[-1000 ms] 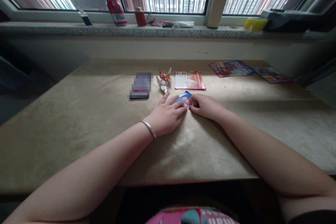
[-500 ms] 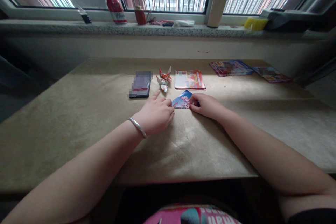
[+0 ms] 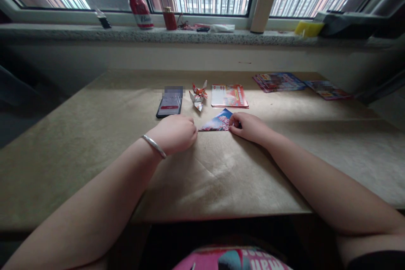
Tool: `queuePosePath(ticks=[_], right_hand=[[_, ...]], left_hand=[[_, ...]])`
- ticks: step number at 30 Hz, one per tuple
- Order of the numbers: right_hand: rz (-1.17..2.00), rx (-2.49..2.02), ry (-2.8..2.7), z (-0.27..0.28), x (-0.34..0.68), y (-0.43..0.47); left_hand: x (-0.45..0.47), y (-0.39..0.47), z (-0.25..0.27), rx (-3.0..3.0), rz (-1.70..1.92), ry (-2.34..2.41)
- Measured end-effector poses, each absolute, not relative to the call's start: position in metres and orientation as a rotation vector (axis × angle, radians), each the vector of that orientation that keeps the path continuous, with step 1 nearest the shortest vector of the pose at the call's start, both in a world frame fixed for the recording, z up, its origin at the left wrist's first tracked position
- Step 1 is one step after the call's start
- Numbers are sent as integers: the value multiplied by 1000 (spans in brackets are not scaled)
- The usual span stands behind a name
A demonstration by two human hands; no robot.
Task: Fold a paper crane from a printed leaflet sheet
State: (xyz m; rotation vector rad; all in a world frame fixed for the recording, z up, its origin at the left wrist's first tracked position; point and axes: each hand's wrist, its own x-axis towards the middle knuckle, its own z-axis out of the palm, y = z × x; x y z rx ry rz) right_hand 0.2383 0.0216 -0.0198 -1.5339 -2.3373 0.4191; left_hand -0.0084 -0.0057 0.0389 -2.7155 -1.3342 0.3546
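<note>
A blue printed sheet of paper [image 3: 218, 122], folded into a triangle, lies flat on the table with pink-and-white flower print showing. Its right corner is pinched in the fingers of my right hand [image 3: 247, 126]. At the pointed left corner rests my left hand [image 3: 180, 133], a silver bangle on its wrist. The fingers of that hand are curled in and the fingertips are hidden, so I cannot tell whether the tip of the paper is between them. Just behind are a folded paper figure [image 3: 198, 96] and a stack of printed sheets [image 3: 229, 96].
A phone [image 3: 170, 103] lies beyond my left hand. More printed leaflets [image 3: 280, 81] lie at the back right of the table [image 3: 79, 143]. On the stone sill stand a red can [image 3: 141, 13], a red bottle-like container [image 3: 170, 19] and a yellow item [image 3: 308, 29].
My left hand has slid left along the paper's lower edge to its corner, uncovering the left part, and its spread fingers have curled in. My right hand has stayed in place.
</note>
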Motion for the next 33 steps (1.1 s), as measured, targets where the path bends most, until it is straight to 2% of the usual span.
queuePosePath(ticks=[4, 7, 11, 17, 25, 33], right_hand=[[433, -1490, -2339, -23, 240, 23], [437, -1440, -2344, -23, 242, 22], [344, -1274, -2398, -21, 242, 20], [117, -1146, -2553, -15, 240, 16], [-119, -1233, -2583, -10, 228, 7], [-233, -1306, -2491, -9, 222, 3]], left_hand=[[-13, 1, 29, -2677, 214, -1401], [-8, 5, 15, -2593, -38, -1355], [4, 11, -5, -2742, -327, -1131], [11, 20, -19, -2834, -355, -981], [19, 10, -12, -2645, -234, -955], [18, 15, -14, -2525, -441, -1016]])
